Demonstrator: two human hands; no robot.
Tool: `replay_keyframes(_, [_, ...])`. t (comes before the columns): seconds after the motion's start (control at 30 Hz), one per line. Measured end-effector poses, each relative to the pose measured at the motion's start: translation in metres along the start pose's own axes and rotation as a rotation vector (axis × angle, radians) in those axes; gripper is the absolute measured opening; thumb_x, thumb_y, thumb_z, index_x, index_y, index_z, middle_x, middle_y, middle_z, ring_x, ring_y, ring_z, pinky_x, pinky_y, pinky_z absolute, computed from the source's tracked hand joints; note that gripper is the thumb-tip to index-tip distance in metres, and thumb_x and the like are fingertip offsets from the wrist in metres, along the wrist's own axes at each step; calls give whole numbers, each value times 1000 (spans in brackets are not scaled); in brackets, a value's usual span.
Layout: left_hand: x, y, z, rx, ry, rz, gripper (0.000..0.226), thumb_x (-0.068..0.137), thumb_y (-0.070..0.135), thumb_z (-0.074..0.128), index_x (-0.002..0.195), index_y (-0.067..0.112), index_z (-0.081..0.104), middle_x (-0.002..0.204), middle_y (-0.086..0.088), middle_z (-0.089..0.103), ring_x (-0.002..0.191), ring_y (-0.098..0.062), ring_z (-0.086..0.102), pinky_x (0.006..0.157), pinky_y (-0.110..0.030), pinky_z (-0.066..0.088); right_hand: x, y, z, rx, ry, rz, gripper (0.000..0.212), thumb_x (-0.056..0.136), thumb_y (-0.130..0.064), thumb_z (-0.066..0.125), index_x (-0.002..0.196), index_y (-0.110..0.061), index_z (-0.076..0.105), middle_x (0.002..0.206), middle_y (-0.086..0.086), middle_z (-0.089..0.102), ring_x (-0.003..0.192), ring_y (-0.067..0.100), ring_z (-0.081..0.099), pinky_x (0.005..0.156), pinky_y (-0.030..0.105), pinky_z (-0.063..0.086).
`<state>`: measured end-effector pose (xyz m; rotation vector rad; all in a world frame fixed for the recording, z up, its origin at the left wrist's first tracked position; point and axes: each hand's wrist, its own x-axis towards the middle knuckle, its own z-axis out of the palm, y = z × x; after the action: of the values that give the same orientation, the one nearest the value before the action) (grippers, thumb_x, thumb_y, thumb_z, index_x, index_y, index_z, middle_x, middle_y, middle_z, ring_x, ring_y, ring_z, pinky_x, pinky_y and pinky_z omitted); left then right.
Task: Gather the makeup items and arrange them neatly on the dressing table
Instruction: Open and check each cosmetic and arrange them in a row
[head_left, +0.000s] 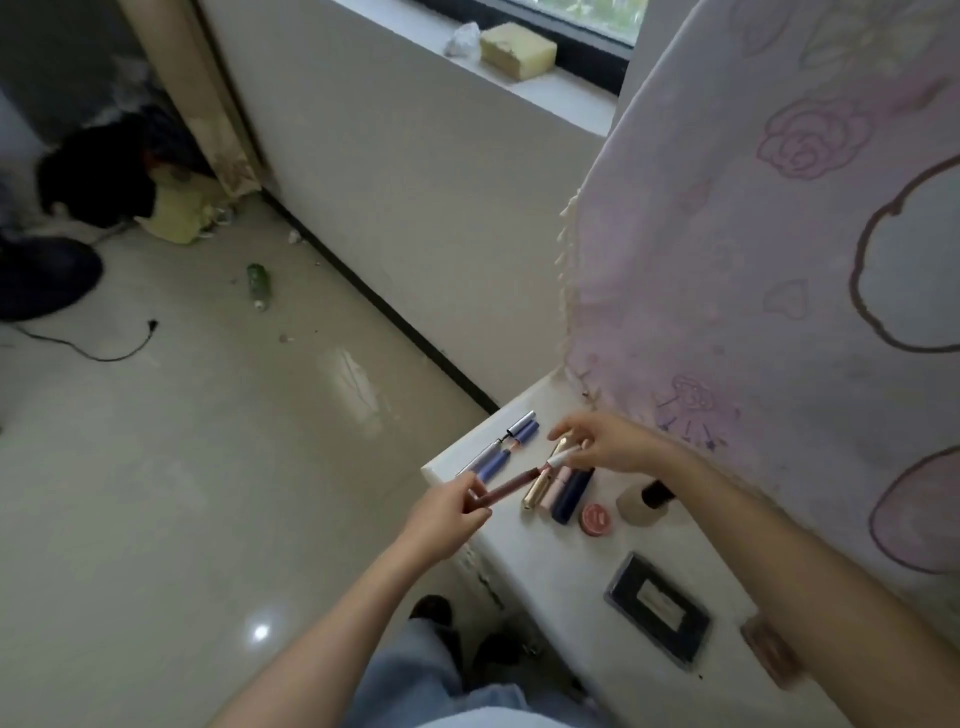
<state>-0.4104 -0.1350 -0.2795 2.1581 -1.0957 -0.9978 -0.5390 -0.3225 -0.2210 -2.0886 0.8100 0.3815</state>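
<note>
On the white dressing table (545, 566) lie two blue-and-silver tubes (506, 448) near its far corner. A gold tube (535, 491), a pink tube (554, 489) and a dark blue tube (571, 493) lie side by side. Beside them sit a small round pink pot (596, 518) and a beige bottle with a dark cap (644, 501). My left hand (449, 514) pinches one end of a slim brown-pink pencil (511, 487). My right hand (608, 447) holds a small white-pink stick (563, 458) at the pencil's other end, above the tubes.
A black flat palette (657, 608) and a pinkish item (769, 649) lie nearer me on the table. A pink flowered cloth (779, 260) hangs at the right. On the floor are a green bottle (258, 286), a black cable (104, 345) and dark bags (98, 176).
</note>
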Motion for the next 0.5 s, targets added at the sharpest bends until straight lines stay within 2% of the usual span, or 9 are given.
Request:
replay_keyframes(0.13, [9,-2,12,296,147,64,19,89,24,50,102,14,58,110,-3,56,103,-18,50,75,-26,38,29,1,2,-404,-11,44,20,85,-20,59,104,-17,64,101,0,65,92,21,61,79,33,51])
replay_keyframes(0.23, [14,-4,22,447,194,52,23,88,25,48,103,11,59,109,-6,55,104,-22,50,75,-30,40,42,-4,7,-591,-13,87,25,90,-22,50,113,-19,59,113,4,61,95,21,57,77,31,47])
replay_keyframes(0.27, [14,-5,24,493,227,71,21,84,25,52,97,11,62,101,-6,58,98,-23,54,71,-29,41,47,-4,9,-634,-5,86,26,91,-19,48,115,-20,58,116,5,59,97,22,56,78,31,45])
replay_keyframes(0.33, [15,-6,29,544,262,119,13,68,26,60,67,14,64,70,-2,61,67,-20,61,50,-22,41,56,1,17,-729,15,59,28,91,-14,44,116,-19,56,120,6,55,104,24,52,81,32,43])
replay_keyframes(0.37, [17,-8,31,549,278,140,14,62,28,55,56,17,61,58,1,57,53,-17,58,43,-18,37,61,4,21,-772,34,46,30,90,-10,43,116,-18,56,120,7,53,106,25,51,81,32,43])
replay_keyframes(0.4, [21,-10,34,545,296,167,15,59,29,50,52,18,58,52,3,55,48,-16,56,40,-16,35,64,6,23,-798,59,37,32,89,-7,41,117,-17,55,120,8,51,106,26,50,79,33,42])
replay_keyframes(0.5, [24,-15,41,542,308,184,19,60,29,43,53,19,57,52,4,55,49,-17,55,44,-17,36,71,7,28,-831,151,-9,34,86,0,40,115,-13,53,116,11,49,105,28,47,72,32,37])
